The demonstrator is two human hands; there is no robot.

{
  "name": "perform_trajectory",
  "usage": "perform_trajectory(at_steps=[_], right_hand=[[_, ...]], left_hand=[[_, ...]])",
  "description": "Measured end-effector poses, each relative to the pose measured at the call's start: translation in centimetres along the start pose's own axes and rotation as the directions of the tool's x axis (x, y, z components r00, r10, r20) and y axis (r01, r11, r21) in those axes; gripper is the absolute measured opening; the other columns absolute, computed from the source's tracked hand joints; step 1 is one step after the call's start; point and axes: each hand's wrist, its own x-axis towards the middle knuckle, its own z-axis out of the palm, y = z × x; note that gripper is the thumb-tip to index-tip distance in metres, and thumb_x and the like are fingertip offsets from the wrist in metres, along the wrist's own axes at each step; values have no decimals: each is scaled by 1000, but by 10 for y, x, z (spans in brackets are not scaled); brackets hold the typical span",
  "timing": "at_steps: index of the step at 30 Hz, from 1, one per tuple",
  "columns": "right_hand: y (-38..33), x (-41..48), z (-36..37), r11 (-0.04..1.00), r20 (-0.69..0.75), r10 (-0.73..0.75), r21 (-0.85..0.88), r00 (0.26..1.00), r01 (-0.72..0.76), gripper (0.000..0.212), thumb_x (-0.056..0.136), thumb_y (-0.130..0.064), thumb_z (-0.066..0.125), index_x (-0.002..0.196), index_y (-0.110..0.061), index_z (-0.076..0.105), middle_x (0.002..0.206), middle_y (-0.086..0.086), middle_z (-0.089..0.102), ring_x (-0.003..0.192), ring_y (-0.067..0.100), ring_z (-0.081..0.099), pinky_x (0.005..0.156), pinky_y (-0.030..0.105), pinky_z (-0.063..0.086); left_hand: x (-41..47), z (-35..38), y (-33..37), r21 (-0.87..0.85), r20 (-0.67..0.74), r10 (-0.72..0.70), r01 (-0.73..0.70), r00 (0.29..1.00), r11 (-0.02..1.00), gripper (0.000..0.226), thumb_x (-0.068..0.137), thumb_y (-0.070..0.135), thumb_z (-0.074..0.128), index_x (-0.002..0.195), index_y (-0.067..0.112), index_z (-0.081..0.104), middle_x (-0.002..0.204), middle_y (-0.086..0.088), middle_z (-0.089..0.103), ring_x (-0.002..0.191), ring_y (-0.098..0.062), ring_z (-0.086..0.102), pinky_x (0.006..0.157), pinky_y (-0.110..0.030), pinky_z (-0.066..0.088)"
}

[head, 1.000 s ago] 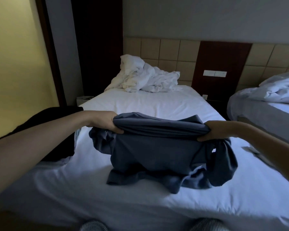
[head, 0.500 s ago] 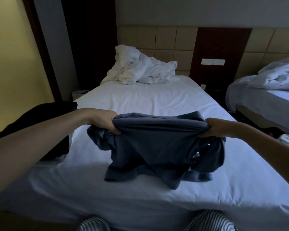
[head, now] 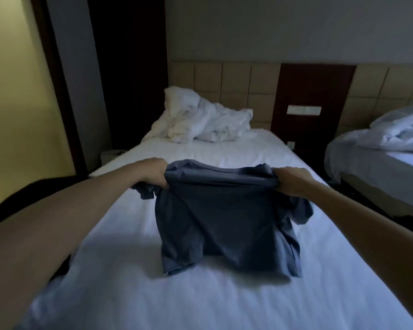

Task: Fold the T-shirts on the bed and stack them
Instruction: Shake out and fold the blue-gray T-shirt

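A blue-grey T-shirt (head: 224, 220) hangs from its top edge above the white bed (head: 200, 301), its lower hem touching the sheet. My left hand (head: 156, 173) grips the shirt's upper left corner. My right hand (head: 290, 181) grips the upper right corner. The fabric is stretched between them, with a sleeve dangling below each hand. A dark garment (head: 29, 194) lies at the bed's left edge, partly hidden behind my left forearm.
A crumpled white duvet (head: 200, 125) is heaped at the head of the bed against the tiled headboard. A second bed (head: 379, 158) with rumpled bedding stands to the right across a narrow dark gap. A wall runs along the left.
Both hands have lifted the shirt and moved it farther from me, so it hangs straighter. The view has tilted up, and my knees are out of view.
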Motion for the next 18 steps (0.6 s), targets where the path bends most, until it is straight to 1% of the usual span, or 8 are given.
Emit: perform_trajectory(at_steps=[2,4,7,11,12,14,16,18], right_hand=[[7,35,-26,998,-199,39,-46,979,-50,31,95,-29,42,125,-23,47,120,4,60,106,27,58,71,31,36],[13,65,-49,993,-379,84,-43,922,-108,31,94,-21,43,124,-22,47,119,3,61,108,27,57,73,31,36],[21,102,-55,990,-488,121,-4,865,-141,32,93,-19,46,124,-22,46,116,2,62,107,26,56,82,33,37],[15,110,-10,999,-207,29,-35,978,-37,50,87,-43,58,129,-19,45,125,3,54,115,25,51,91,33,35],[11,104,14,1000,-84,2,-12,996,-3,55,84,-49,59,128,-19,46,127,3,54,117,25,50,91,33,36],[0,82,78,992,195,-63,122,979,39,74,77,-65,54,136,-23,40,138,4,48,125,23,45,98,31,34],[-18,48,145,968,348,-132,249,928,45,109,56,-89,24,146,-28,25,153,0,28,139,19,27,111,31,22],[-28,24,192,948,273,-58,317,960,-33,133,35,-96,-15,149,-34,14,157,-8,12,145,14,8,115,31,7]], left_hand=[[24,-33,12,9,-248,-34,37,968,999,9,77,18,60,74,10,64,64,-6,69,58,-23,66,56,-31,54],[46,-64,21,17,-477,-31,44,878,999,15,83,20,52,81,10,63,70,-7,67,65,-26,66,59,-33,51],[65,-83,22,156,-645,55,60,762,986,23,90,28,55,105,12,60,96,-7,65,90,-29,62,64,-30,43],[90,-39,7,89,-440,59,-22,896,996,42,79,35,72,112,15,55,87,-2,66,75,-20,64,60,-27,48],[94,-17,3,70,-369,15,12,929,997,46,80,38,70,117,17,54,94,-3,66,81,-19,64,67,-28,49],[95,44,-10,53,-187,-105,117,977,992,61,87,49,60,137,21,41,127,-4,54,116,-25,54,91,-28,42],[87,125,-27,-11,22,-18,18,1000,1000,74,86,60,54,147,31,24,142,3,38,135,-25,37,102,-30,32],[74,193,-39,-65,-2,7,-7,1000,998,81,78,82,27,147,39,23,152,8,27,142,-21,23,112,-38,18]])
